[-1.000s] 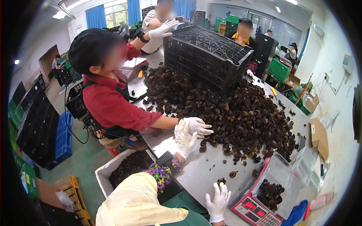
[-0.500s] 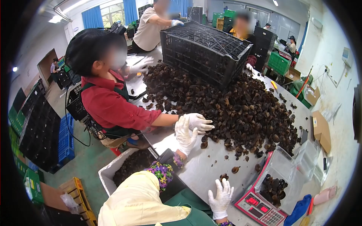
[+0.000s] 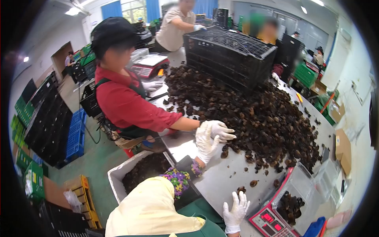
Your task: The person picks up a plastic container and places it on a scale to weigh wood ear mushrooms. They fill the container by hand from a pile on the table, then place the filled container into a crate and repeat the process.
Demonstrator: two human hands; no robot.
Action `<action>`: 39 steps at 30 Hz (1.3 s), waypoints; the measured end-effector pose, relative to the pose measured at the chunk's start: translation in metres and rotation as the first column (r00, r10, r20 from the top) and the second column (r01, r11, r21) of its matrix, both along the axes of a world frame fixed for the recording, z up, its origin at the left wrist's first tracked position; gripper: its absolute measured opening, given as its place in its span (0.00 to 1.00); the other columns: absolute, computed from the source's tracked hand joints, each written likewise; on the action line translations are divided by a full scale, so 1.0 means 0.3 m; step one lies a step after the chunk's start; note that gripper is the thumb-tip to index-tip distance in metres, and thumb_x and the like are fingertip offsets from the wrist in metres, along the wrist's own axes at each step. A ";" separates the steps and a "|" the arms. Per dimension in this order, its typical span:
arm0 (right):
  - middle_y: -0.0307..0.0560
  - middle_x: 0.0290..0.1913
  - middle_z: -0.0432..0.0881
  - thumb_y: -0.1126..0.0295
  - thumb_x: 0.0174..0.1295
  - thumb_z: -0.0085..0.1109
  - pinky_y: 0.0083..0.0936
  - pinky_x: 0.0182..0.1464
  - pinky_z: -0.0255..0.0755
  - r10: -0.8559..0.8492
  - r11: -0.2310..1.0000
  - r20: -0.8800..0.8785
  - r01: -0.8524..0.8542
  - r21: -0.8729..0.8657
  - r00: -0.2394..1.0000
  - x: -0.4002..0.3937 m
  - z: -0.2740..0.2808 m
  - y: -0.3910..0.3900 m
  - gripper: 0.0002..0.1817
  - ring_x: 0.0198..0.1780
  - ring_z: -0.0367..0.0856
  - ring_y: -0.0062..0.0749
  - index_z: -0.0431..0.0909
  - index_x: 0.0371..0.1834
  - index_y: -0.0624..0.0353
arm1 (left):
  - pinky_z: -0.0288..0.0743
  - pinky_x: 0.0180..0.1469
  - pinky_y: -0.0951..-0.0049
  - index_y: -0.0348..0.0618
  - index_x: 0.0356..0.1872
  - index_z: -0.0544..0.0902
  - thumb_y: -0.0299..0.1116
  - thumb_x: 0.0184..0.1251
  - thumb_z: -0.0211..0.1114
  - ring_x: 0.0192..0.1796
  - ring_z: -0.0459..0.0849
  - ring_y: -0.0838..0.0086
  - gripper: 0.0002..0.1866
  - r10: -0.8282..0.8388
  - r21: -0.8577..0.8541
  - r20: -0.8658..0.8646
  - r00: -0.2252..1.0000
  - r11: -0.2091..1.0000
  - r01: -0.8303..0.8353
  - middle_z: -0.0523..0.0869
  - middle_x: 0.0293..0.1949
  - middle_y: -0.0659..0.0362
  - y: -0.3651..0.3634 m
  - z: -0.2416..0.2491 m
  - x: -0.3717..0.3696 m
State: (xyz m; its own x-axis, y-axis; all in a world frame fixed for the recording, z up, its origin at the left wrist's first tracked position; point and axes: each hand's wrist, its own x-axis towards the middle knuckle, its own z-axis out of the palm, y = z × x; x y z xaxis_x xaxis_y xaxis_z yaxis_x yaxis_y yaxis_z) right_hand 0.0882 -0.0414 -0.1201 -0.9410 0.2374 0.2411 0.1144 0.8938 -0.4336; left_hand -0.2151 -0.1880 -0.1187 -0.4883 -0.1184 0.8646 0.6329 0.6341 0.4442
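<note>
Presently, head cam.: L hand (image 3: 207,144), fingers extended, thumb apart, overlaps co-worker's hand (image 3: 222,131); R hand (image 3: 236,209), fingers spread, nr. scale (image 3: 272,223). Dk. brown pieces (image 3: 252,118) heaped on shiny metal tabletop (image 3: 221,177) by blk. crate (image 3: 221,59). Rm.: green floor (image 3: 63,185), blue curtains (image 3: 112,12).

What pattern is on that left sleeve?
The left sleeve is flowery, with purple and yellow; best seen in the head view.

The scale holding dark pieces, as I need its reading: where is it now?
In the head view, the scale is at lower right on the metal table, between the dark heap and the blue object.
</note>
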 end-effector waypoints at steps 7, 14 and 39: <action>0.51 0.75 0.67 0.53 0.61 0.65 0.63 0.75 0.50 0.033 0.999 0.000 -0.033 0.042 0.999 0.003 -0.030 0.022 0.34 0.76 0.61 0.49 0.71 0.72 0.46 | 0.69 0.63 0.45 0.41 0.72 0.66 0.39 0.67 0.64 0.59 0.77 0.42 0.33 -0.026 -0.004 -0.072 0.997 1.000 0.026 0.74 0.63 0.39 -0.019 0.045 0.000; 0.52 0.71 0.69 0.64 0.50 0.71 0.61 0.75 0.51 -0.007 1.000 -0.027 0.008 0.023 1.000 -0.003 -0.029 0.009 0.36 0.73 0.64 0.52 0.74 0.66 0.50 | 0.63 0.69 0.48 0.41 0.73 0.65 0.34 0.63 0.67 0.66 0.71 0.44 0.36 -0.086 0.010 0.006 0.996 0.996 0.086 0.72 0.68 0.41 -0.024 0.057 0.026; 0.51 0.70 0.70 0.59 0.57 0.68 0.60 0.75 0.53 0.006 1.000 -0.041 -0.007 -0.029 0.999 -0.003 0.043 -0.007 0.31 0.73 0.64 0.51 0.76 0.66 0.48 | 0.60 0.73 0.52 0.47 0.72 0.71 0.32 0.64 0.68 0.72 0.68 0.50 0.33 0.024 -0.105 0.106 0.994 0.994 -0.013 0.72 0.68 0.47 0.009 0.025 0.032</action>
State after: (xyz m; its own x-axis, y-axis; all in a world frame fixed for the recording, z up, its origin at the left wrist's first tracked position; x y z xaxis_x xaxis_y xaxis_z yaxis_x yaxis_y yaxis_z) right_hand 0.0873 -0.0435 -0.1072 -0.9319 0.2389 0.2730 0.0903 0.8815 -0.4634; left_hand -0.2056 -0.1853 -0.1113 -0.5775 -0.0400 0.8154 0.5729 0.6917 0.4397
